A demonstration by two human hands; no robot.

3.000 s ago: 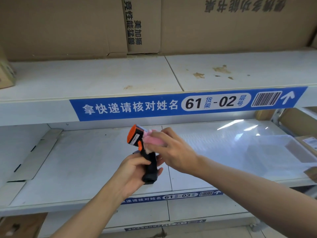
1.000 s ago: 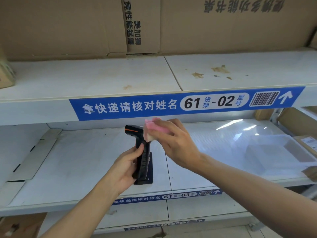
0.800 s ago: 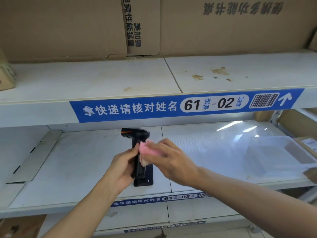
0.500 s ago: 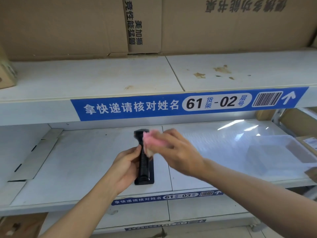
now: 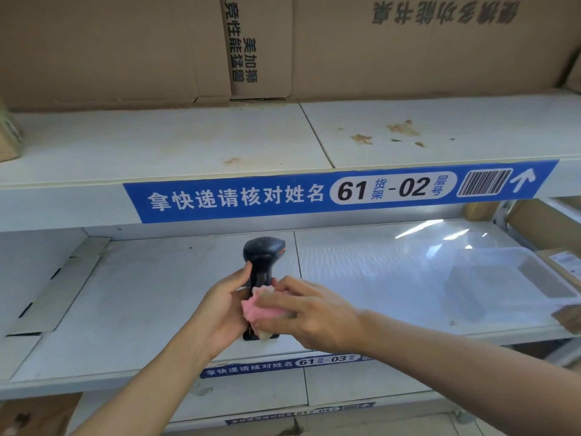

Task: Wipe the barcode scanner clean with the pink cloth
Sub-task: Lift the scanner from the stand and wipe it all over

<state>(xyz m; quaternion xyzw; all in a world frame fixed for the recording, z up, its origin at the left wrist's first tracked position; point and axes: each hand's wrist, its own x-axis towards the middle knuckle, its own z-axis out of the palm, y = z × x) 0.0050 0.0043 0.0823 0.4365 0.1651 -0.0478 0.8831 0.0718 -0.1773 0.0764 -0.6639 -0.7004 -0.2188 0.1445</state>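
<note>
A black barcode scanner [image 5: 263, 256] with an orange edge on its head stands upright in front of the middle shelf. My left hand [image 5: 221, 309] grips its handle from the left. My right hand [image 5: 309, 313] holds a folded pink cloth [image 5: 259, 309] pressed against the lower part of the handle. The cloth and both hands hide most of the handle; only the head, the neck and a bit of the base show.
The white middle shelf [image 5: 151, 297] lies behind the scanner, with a clear plastic tray [image 5: 509, 287] at its right and a flat cardboard piece [image 5: 59, 287] at its left. Cardboard boxes [image 5: 408, 45] stand on the stained upper shelf. A blue label strip [image 5: 239, 196] runs along the upper shelf edge.
My right hand has slid the pink cloth down from the scanner's head to the lower handle. The scanner has turned in my left hand, so its head now shows its back.
</note>
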